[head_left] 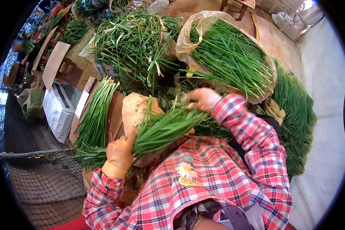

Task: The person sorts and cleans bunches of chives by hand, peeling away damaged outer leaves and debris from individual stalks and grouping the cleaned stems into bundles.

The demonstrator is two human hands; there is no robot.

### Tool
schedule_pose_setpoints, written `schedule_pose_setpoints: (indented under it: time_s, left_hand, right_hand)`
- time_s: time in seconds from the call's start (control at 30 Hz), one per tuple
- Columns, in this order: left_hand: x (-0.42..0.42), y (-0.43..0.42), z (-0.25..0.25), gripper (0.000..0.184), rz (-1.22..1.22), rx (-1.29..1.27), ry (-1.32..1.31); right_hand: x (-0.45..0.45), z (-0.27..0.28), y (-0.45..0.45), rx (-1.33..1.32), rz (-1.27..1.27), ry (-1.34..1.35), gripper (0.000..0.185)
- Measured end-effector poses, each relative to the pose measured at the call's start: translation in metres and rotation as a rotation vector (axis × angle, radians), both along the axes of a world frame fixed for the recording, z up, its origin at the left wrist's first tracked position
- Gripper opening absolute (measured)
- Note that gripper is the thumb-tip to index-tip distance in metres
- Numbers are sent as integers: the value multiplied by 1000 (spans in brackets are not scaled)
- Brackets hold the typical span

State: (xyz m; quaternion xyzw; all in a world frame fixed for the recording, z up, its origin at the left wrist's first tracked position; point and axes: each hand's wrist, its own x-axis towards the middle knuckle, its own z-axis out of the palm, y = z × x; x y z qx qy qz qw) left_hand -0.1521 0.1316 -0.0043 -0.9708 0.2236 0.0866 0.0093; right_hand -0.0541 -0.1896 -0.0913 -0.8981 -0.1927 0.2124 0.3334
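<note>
A bunch of garlic chives (165, 130) lies slanted in front of my chest, leaves toward the left and stem ends toward the right. My left hand (120, 153) is closed around its leafy end, thumb uppermost. At the stem end is my right hand (206, 99), its fingers bent and smeared by motion; I cannot tell whether they pinch any stalks. Behind the bunch sits a pale tan, rounded lump or pad (136, 111). A neat pile of chives (97, 111) rests on a board left of it, its leaves reaching my left hand.
Ahead stand a heap of loose, messy greens (136, 46) and a plastic bag of chives (230, 53). More chives (295, 119) lie along the white sheet (326, 96) at right. To the left are a white box (58, 111), black netting (46, 176) and another person (23, 48) farther off.
</note>
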Motion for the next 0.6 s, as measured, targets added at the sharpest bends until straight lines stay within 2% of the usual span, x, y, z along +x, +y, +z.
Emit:
schedule_pose_setpoints:
  time_s: [0.03,0.07,0.1,0.13,0.17,0.2,0.23,0.3,0.33,0.37,0.4,0.47,0.5,0.53,0.57,0.6]
  left_hand:
    - [1,1,0,58,-52,-5,-41]
    - [-1,8,-3,59,-83,22,-62]
    - [-4,14,-2,59,-79,25,-57]
    - [-8,19,1,59,-87,28,-68]
    - [-12,24,3,58,-101,34,-74]
    - [-13,29,2,57,-97,40,-77]
    - [-12,28,3,57,-93,38,-77]
    - [-9,25,7,57,-155,-2,-124]
    - [-6,23,8,57,-181,7,-121]
    - [-3,21,11,57,-180,6,-123]
    - [0,18,14,56,-221,7,-134]
    - [7,11,22,52,-304,30,-161]
    - [10,7,25,52,-312,30,-160]
    - [13,4,29,51,-351,34,-175]
    - [15,2,32,50,-389,40,-189]
    - [15,1,34,50,-394,42,-191]
  right_hand:
    - [0,6,9,-339,72,101,36]
    - [3,-2,0,-346,-31,201,33]
    - [12,-10,-14,-486,-148,188,31]
    - [15,-32,-42,-430,-302,69,30]
    - [31,-44,-66,-464,-406,261,32]
    - [36,-85,-97,-283,-473,300,34]
    - [40,-60,-88,-391,-370,372,43]
    - [37,-13,-54,-486,-94,117,53]
    - [40,-1,-32,-633,-65,-6,55]
    - [41,29,-10,-691,-47,-47,49]
    - [47,45,6,-713,-27,44,45]
    - [52,68,32,-559,45,-37,39]
    - [52,62,41,-333,139,-171,41]
    - [44,75,52,-16,276,-115,51]
    - [39,52,63,264,369,0,62]
    - [28,42,73,336,535,221,69]
